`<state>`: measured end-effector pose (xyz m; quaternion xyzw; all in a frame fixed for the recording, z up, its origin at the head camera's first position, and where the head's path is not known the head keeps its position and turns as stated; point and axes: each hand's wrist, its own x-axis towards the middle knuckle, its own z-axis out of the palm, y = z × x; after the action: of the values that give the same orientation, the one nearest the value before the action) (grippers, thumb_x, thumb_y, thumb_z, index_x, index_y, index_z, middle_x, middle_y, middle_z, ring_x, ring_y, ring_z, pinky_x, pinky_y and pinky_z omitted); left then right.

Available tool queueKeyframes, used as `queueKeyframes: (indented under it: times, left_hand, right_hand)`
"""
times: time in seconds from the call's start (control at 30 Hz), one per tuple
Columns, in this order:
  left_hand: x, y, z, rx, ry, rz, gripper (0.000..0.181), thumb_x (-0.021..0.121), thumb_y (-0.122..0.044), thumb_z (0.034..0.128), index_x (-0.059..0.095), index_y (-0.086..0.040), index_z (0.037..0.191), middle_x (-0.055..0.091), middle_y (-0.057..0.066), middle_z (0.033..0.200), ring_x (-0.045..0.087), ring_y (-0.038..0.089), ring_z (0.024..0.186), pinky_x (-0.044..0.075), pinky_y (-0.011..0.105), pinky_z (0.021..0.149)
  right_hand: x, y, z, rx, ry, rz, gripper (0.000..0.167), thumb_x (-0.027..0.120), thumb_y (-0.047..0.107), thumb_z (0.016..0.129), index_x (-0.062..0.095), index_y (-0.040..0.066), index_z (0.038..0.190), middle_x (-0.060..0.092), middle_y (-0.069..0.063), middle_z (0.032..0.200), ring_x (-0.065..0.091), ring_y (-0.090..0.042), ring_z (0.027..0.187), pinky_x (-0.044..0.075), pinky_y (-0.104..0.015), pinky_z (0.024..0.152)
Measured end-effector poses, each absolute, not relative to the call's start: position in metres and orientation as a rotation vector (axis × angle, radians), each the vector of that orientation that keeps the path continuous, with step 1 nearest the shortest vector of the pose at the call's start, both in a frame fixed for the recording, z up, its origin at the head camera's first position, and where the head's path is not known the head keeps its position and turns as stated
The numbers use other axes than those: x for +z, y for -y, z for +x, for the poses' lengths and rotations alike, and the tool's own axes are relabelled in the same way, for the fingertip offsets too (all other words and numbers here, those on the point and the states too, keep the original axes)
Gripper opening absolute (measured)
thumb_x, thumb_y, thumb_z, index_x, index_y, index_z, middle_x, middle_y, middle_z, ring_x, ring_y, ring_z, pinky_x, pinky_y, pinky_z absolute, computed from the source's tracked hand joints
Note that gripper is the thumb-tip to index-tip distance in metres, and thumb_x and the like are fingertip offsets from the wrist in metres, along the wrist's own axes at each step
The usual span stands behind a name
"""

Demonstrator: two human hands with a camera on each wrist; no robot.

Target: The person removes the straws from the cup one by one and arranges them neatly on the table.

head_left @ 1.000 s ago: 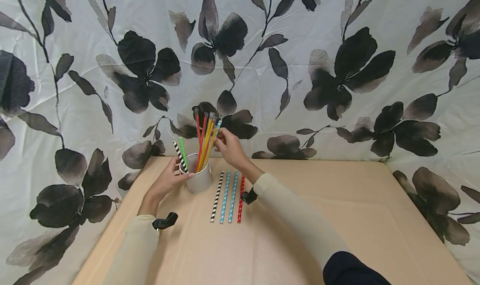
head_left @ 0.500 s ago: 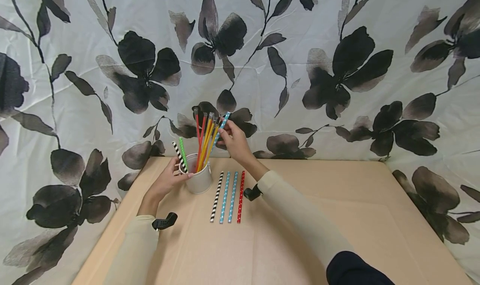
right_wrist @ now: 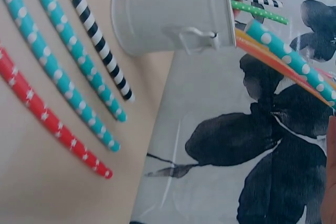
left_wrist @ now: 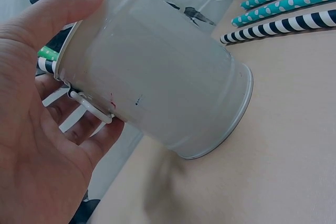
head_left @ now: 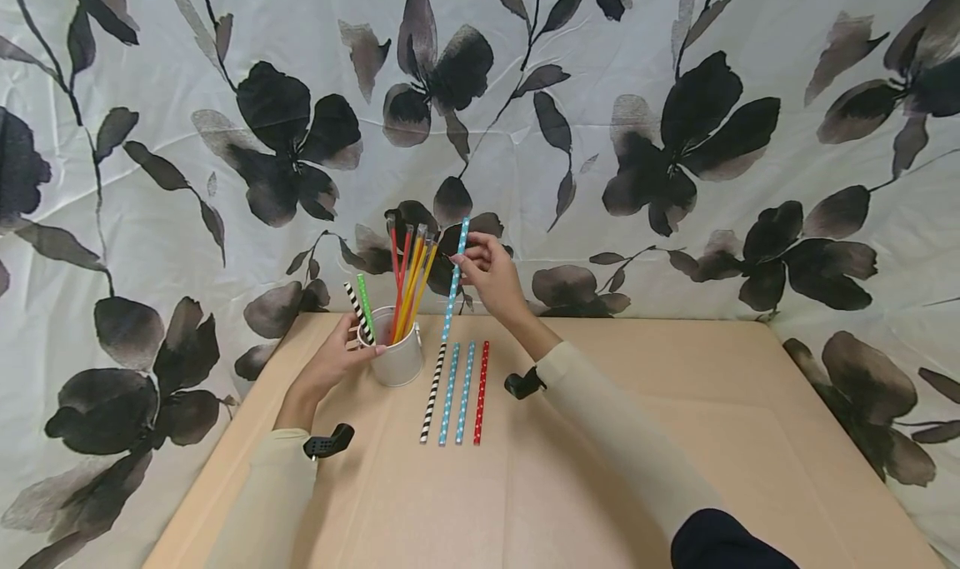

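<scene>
My left hand (head_left: 337,361) grips the rim of a white metal bucket (head_left: 398,364), thumb at the front and fingers behind, as the left wrist view shows too (left_wrist: 157,72). Black-striped, green, red and yellow straws (head_left: 411,294) lean in the bucket. My right hand (head_left: 497,282) pinches a blue dotted straw (head_left: 453,294) near its upper part, just right of the bucket and outside it. In the right wrist view this straw (right_wrist: 294,59) crosses in front of the orange ones, with only the hand's edge (right_wrist: 329,171) visible.
On the table (head_left: 637,436), right of the bucket, lie a black-striped straw (head_left: 432,398), two blue dotted straws (head_left: 465,394) and a red straw (head_left: 481,398) in a row. A floral cloth (head_left: 555,177) hangs behind the table.
The right hand has drawn the blue dotted straw up out of the bucket and moved it right, turning it more upright. The left hand keeps its place on the bucket.
</scene>
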<state>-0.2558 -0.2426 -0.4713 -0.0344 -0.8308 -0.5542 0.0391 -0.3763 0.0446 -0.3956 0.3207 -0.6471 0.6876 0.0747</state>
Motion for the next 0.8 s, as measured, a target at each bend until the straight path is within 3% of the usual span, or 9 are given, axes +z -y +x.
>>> queueKeyframes:
  times: [0.23,0.53,0.67,0.8]
  left_hand:
    - [-0.469,0.244,-0.255,-1.677,2.56,-0.12,0.078,0.073,-0.018,0.0932,0.025,0.0,0.152,0.033,0.029,0.151,0.037,0.046,0.135,0.037,0.053,0.104]
    - [-0.473,0.25,-0.257,-1.68,2.565,-0.147,0.078,0.073,-0.021,0.0935,0.026,-0.002,0.152,0.032,0.028,0.152,0.037,0.045,0.137,0.036,0.057,0.106]
    - [-0.474,0.251,-0.258,-1.679,2.57,-0.149,0.078,0.073,-0.021,0.0936,0.026,-0.002,0.152,0.032,0.029,0.152,0.038,0.045,0.136,0.037,0.054,0.105]
    - [-0.474,0.251,-0.257,-1.683,2.57,-0.151,0.077,0.073,-0.021,0.0939,0.026,-0.002,0.152,0.033,0.029,0.152,0.04,0.044,0.136,0.038,0.052,0.104]
  right_hand:
    - [-0.397,-0.063,-0.374,2.104,1.94,0.985,0.038,0.063,0.006,0.1,0.046,0.004,0.133,0.063,-0.021,0.115,0.064,-0.039,0.092,0.06,-0.049,0.072]
    - [-0.398,-0.084,-0.363,1.951,2.084,0.994,0.038,0.064,0.006,0.1,0.054,0.004,0.136,0.062,-0.024,0.12,0.065,-0.037,0.095,0.06,-0.049,0.073]
    - [-0.401,-0.092,-0.359,1.907,2.166,0.959,0.043,0.065,0.001,0.097,0.053,0.002,0.138,0.059,-0.025,0.123,0.066,-0.042,0.098,0.061,-0.043,0.075]
    - [-0.403,-0.099,-0.354,1.889,2.24,0.946,0.044,0.066,-0.001,0.096,0.054,0.008,0.137,0.057,-0.022,0.126,0.067,-0.04,0.1,0.061,-0.039,0.078]
